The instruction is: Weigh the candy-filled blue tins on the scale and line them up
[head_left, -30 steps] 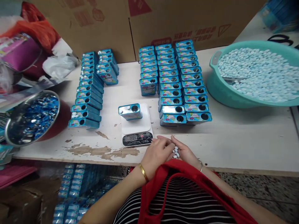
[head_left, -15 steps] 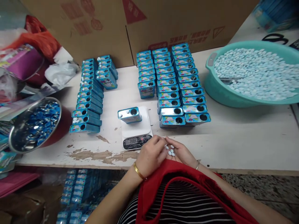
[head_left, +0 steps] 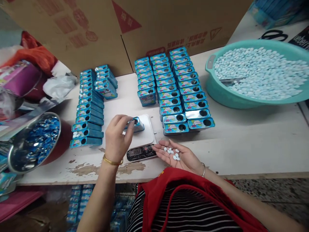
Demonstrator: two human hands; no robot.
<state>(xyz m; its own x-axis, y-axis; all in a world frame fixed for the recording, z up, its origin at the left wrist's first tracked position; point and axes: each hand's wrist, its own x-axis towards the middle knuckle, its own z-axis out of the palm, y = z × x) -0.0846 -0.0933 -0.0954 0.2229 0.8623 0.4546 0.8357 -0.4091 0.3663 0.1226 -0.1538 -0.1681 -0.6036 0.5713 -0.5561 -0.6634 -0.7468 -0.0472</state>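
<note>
A small blue tin (head_left: 138,125) with a round hole in its top stands on a white digital kitchen scale (head_left: 147,129). At the tin's top is my left hand (head_left: 119,135), thumb and forefinger closed together in a pinch. The fingers cover the tin's left part, and anything between them is hidden. My right hand (head_left: 185,158) lies palm up at the table's front edge, fingers stretched out, beside the scale's dark display (head_left: 141,152). Several pale oval candies (head_left: 175,156) rest in its palm and on its fingers.
Rows of blue tins (head_left: 175,128) with open holes stand right of the scale, more tins (head_left: 93,141) left, some bearing candies on top. A turquoise basin (head_left: 231,96) of candies is far right, a metal bowl (head_left: 56,138) of blue lids far left. Behind stands a cardboard box (head_left: 154,29).
My left hand has moved from over my right palm leftward and up to the tin on the scale. My right hand has opened flatter, with the candies in plain view. The camera view has shifted slightly.
</note>
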